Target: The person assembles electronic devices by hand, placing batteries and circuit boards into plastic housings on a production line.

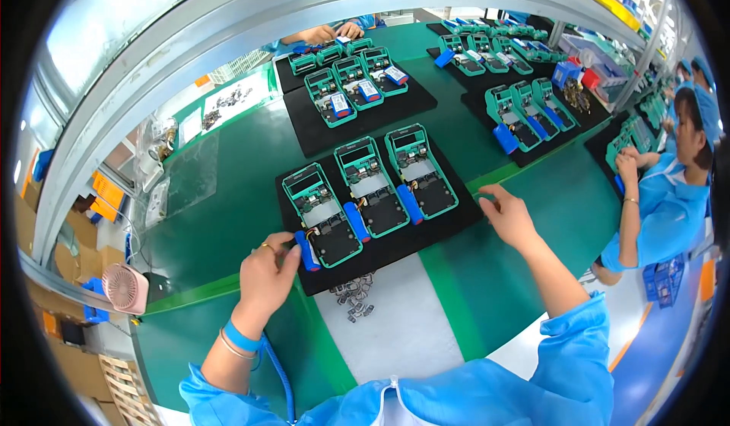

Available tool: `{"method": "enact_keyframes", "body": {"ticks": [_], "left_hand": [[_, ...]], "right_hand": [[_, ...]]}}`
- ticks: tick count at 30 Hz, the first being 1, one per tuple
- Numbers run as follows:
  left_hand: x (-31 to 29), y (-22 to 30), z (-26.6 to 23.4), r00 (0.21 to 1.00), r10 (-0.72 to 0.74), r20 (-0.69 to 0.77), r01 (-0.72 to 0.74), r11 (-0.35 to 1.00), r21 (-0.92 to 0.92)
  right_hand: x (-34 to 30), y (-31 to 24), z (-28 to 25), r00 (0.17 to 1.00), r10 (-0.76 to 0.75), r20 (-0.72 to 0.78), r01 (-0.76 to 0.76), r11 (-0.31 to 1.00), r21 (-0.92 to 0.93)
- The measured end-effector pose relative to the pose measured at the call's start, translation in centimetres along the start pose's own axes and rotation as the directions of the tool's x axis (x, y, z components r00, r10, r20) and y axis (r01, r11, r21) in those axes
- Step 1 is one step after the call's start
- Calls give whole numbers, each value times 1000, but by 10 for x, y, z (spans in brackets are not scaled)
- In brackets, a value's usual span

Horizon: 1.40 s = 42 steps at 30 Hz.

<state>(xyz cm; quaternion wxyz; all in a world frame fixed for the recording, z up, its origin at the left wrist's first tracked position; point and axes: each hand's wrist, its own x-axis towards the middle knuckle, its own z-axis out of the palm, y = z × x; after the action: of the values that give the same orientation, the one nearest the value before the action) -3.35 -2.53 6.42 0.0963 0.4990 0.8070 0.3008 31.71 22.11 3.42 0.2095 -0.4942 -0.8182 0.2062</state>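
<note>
A black mat [403,240] lies before me with three green-framed device housings on it: a left one [331,236], a middle one [380,198] and a right one [430,186]. Beside their lower left sides are blue battery packs, one at the left [308,252], one in the middle [356,222] and one at the right [411,204], with short wires showing. My left hand [266,278] is at the mat's left edge, thumb and forefinger apart next to the left battery pack; contact is unclear. At the mat's right edge, my right hand [508,217] is open, forefinger stretched out.
Small metal parts [353,297] lie on a pale strip below the mat. Farther off, another mat [304,133] bears more housings, and a third [475,106] stands at right. A pink fan [125,289] is at left. A co-worker [661,190] sits at right; another person's hands [334,32] work at the far side.
</note>
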Motion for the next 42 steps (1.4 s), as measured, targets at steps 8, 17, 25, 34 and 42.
{"method": "enact_keyframes", "body": {"ticks": [8,17,25,34,42], "left_hand": [[-14,-28,16,906,-299,300,414,777,-475],[-38,35,30,917,-164,363,375,663,-648],[-109,87,92,651,279,706,525,506,-684],[-85,137,173,462,370,806,634,498,-592],[-94,129,160,561,363,744,515,550,-657]], "right_hand": [[-10,14,38,985,172,15,-155,845,512],[-91,25,-24,962,270,-41,-237,900,366],[-192,79,-77,786,549,-283,-499,835,234],[-200,-11,-5,920,-216,-328,174,973,-153],[-204,-18,13,949,-220,-227,127,923,-365]]}}
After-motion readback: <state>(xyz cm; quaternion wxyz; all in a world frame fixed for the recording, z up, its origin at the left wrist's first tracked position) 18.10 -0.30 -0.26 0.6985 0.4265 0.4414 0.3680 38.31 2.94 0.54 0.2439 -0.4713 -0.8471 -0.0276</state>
